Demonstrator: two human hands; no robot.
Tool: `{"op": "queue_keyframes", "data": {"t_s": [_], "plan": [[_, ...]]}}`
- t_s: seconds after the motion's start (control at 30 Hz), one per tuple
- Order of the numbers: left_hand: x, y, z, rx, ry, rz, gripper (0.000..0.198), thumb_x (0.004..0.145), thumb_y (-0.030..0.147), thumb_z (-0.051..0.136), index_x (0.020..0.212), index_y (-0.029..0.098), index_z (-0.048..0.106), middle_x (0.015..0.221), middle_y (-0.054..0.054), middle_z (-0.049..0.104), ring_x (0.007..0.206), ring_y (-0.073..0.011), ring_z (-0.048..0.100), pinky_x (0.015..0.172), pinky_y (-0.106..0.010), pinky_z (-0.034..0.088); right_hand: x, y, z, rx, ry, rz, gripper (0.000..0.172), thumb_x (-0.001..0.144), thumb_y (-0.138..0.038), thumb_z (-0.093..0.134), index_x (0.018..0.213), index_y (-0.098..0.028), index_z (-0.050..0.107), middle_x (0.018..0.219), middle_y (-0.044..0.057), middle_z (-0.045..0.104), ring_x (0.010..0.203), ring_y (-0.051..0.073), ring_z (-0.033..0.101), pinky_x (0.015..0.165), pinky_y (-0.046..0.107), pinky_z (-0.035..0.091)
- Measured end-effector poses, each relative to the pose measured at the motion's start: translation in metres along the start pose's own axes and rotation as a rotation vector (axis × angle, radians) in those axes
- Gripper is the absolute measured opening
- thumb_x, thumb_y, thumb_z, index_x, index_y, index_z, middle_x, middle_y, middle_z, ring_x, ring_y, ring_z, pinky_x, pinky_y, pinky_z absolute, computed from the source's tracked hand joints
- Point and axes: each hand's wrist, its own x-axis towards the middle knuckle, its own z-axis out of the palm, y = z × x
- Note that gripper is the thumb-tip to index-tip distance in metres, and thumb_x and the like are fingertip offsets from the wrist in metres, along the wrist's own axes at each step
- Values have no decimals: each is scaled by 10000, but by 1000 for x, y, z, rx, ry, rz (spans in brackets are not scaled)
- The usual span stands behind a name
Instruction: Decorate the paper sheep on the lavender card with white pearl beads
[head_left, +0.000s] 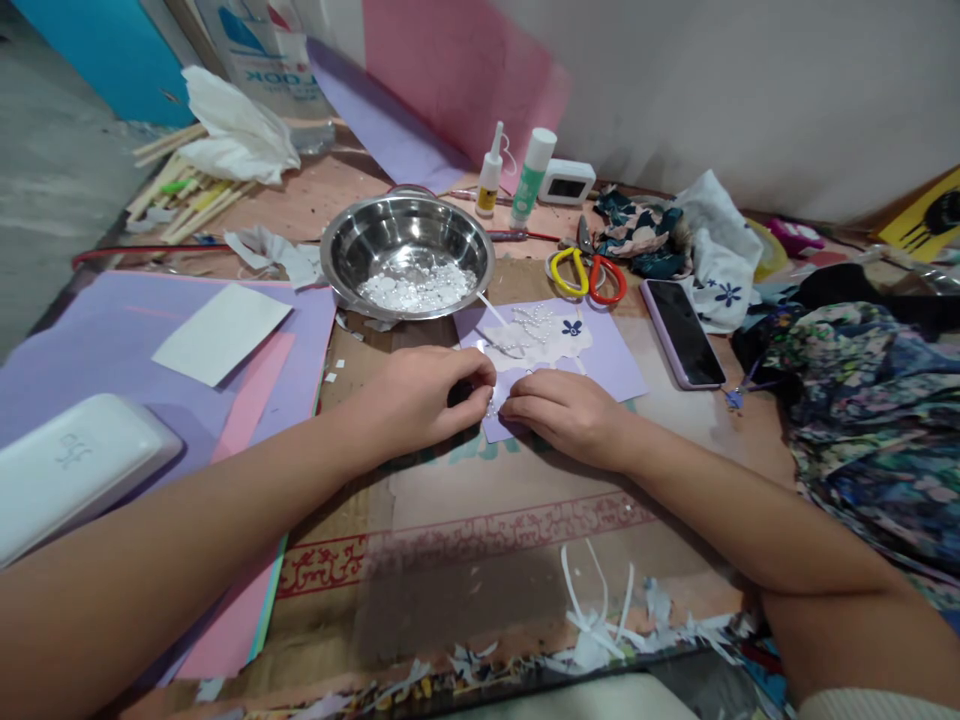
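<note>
A light purple paper sheet point(615, 375) lies on the cardboard, carrying a white cut piece point(551, 350) with rows of small pearl-like beads point(534, 320) and a dark blue flower. My left hand point(427, 400) is at the sheet's lower left edge, thumb and forefinger curled together in a pinch. Tiny beads point(492, 408) show between the two hands. My right hand point(566, 412) rests on the lower part of the sheet, fingers bent and pressed together. What either set of fingertips holds is hidden. Just beyond stands a steel bowl point(337, 285) with white beads and sequins point(420, 288) in it.
Behind the sheet are scissors point(589, 275), a glue bottle point(490, 175), a glue stick point(534, 175) and a small white display device point(568, 183). A phone point(682, 335) and patterned cloth point(877, 430) lie right. Coloured paper point(97, 330) and a white power bank point(75, 470) lie left.
</note>
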Motion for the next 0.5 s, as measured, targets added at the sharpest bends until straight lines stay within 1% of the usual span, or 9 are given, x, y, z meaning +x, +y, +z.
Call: {"op": "queue_keyframes", "data": {"t_s": [0.17,0.3,0.4,0.5], "plan": [[0,0,0,-4,6,5,161,883,268,522,915,193,660,844,-22,746,749,-172,671,675,-261,429,0,0,-1,11,-2,0,276,1027,-148,405,930,-146,663,811,66,662,734,174,539,651,281,443],[1,0,0,-3,9,12,163,886,267,525,918,189,665,846,-26,747,748,-174,673,669,-262,424,0,-1,-1,11,-15,22,277,1025,-160,405,938,-163,667,828,57,667,741,174,559,653,282,463],[1,0,0,-5,23,20,158,880,260,532,917,186,667,839,-26,745,745,-173,672,669,-261,425,0,-1,-2,45,22,42,245,1019,-167,434,940,-168,666,832,60,675,743,170,584,659,282,492],[0,-1,0,-12,30,25,154,879,256,533,915,184,665,841,-24,745,742,-170,671,666,-258,426,1,-1,-5,123,53,34,201,1001,-170,472,948,-146,665,848,88,685,770,179,608,690,296,521]]}}
